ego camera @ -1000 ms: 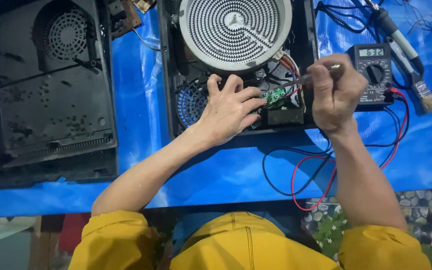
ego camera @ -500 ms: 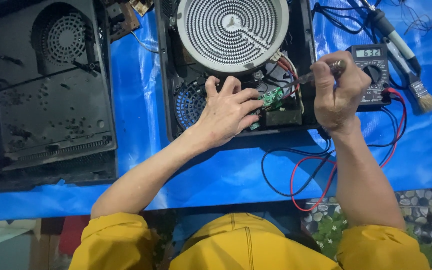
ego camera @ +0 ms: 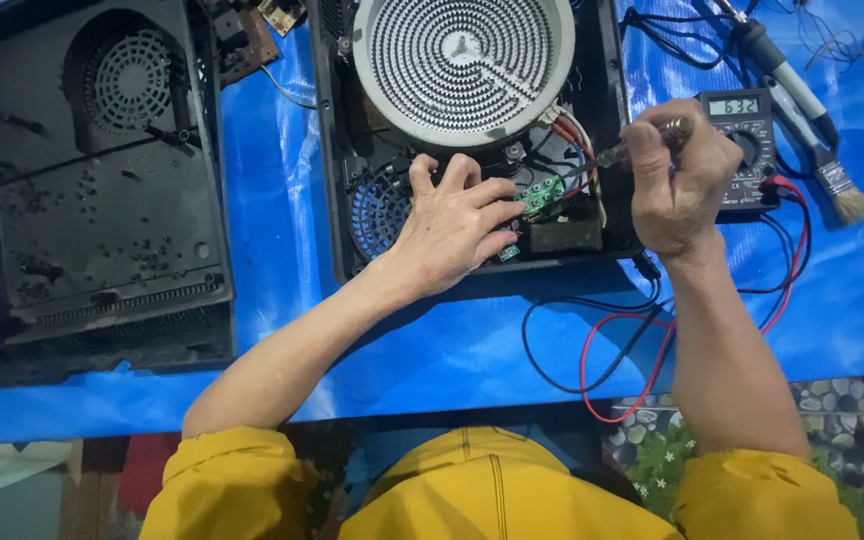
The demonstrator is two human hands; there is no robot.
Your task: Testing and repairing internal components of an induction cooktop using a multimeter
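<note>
1. Blue plastic sheeting (ego camera: 282, 300) covers the work surface, and 2 black appliance housings lie on it.
2. 1 empty black housing (ego camera: 92, 190), with 1 round fan grille moulded in, sits at the left, well apart from both hands.
3. 1 open cooker body (ego camera: 332, 200) sits in the middle, carrying 1 round heating coil (ego camera: 462, 65) with a pale rim and spiral grooves.
4. 1 small green circuit board (ego camera: 544, 195) sits inside the cooker body, just below the coil, between the 2 hands.
5. 1 left hand (ego camera: 452, 225) rests spread over the cooker's fan area, its fingertips pressing on the green board.
6. 1 right hand (ego camera: 677, 175) is closed in a fist around 1 screwdriver (ego camera: 632, 148), whose tip points at the green board.
7. 1 dark multimeter (ego camera: 742, 150) lies just right of the right hand; its pale rectangular display sits at the top, with a round dial beneath.
8. 2 meter leads, 1 red (ego camera: 612, 370) and 1 black (ego camera: 552, 370), loop over the sheeting near the right forearm.
9. 1 paintbrush (ego camera: 837, 190) and 1 soldering iron (ego camera: 782, 70) lie at the far right.
10. 2 yellow sleeves (ego camera: 242, 480) show at the bottom.
</note>
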